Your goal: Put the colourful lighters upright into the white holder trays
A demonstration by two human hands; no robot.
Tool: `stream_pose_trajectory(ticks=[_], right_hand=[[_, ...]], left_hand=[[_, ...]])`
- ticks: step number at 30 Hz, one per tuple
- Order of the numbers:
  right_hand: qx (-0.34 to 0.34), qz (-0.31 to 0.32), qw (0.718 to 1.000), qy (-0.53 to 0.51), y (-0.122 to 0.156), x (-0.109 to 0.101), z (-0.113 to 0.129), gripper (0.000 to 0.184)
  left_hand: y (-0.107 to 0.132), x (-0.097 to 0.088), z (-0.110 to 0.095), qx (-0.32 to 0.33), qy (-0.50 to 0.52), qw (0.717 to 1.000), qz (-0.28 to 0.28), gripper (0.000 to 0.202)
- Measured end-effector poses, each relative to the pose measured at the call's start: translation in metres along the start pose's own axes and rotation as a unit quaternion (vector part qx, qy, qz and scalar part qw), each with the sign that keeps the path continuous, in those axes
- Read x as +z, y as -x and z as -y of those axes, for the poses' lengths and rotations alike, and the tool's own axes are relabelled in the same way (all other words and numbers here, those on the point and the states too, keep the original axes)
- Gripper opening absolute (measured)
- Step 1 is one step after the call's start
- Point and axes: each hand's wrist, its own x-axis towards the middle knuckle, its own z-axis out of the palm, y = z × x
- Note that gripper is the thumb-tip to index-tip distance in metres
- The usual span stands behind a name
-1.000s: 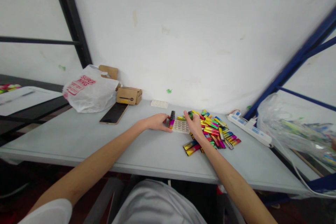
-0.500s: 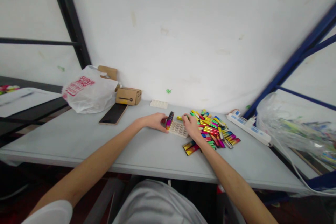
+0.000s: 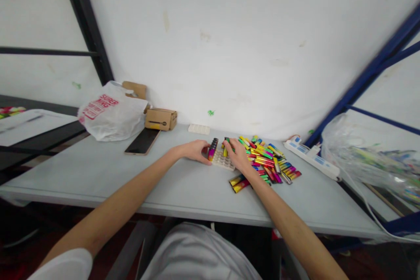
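On the table, a pale tray (image 3: 223,160) with rows of holes lies between my hands. Several purple-and-gold shiny tubes with dark tops (image 3: 212,150) stand upright in a row along its left side. Thumb and fingers of my left hand (image 3: 197,151) curl around this row at the tray's left edge. Over the far right part of the tray, my right hand (image 3: 236,153) pinches a yellow-green shiny tube (image 3: 225,149), held roughly upright. Whether its lower end sits in a hole, I cannot tell. Beside my right hand spreads a loose pile of similar multicoloured tubes (image 3: 264,159), partly hidden by the forearm.
A second pale tray (image 3: 199,129) lies near the wall. At the left are a phone (image 3: 142,141), a small cardboard box (image 3: 160,120) and a white plastic bag (image 3: 113,113). A power strip (image 3: 311,159) and a clear bag (image 3: 370,162) are at the right.
My right hand has moved slightly left over the tray, and the yellow-green tube it holds has swung from lying flat to roughly upright. My left hand stays at the row of tubes.
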Motion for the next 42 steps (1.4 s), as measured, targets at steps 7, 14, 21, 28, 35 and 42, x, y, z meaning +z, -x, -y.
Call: stream_pose_trajectory(ticks=[7,14,21,28,35,42], right_hand=[[0.008,0.026,0.999,0.038,0.001,-0.001,-0.003,0.047],[-0.020,0.076,0.995,0.068,-0.003,0.003,-0.012,0.037],[-0.067,0.162,0.980,0.095,-0.005,0.006,-0.018,0.016],[-0.064,0.142,0.987,0.050,-0.007,-0.009,-0.019,0.025],[0.015,0.096,0.978,0.184,-0.009,-0.022,-0.052,0.026],[0.017,0.140,0.970,0.198,-0.008,-0.018,-0.061,0.022]], left_hand=[[0.000,0.001,0.000,-0.006,-0.011,1.000,-0.005,0.058],[0.000,0.003,0.001,0.000,-0.014,1.000,-0.007,0.056],[0.001,0.002,-0.001,-0.006,-0.046,0.999,-0.010,0.060],[0.001,0.002,0.000,-0.017,-0.049,0.999,-0.015,0.061],[0.001,0.002,0.001,-0.014,-0.043,0.999,-0.015,0.062],[0.001,0.003,0.003,-0.015,-0.049,0.999,-0.018,0.064]])
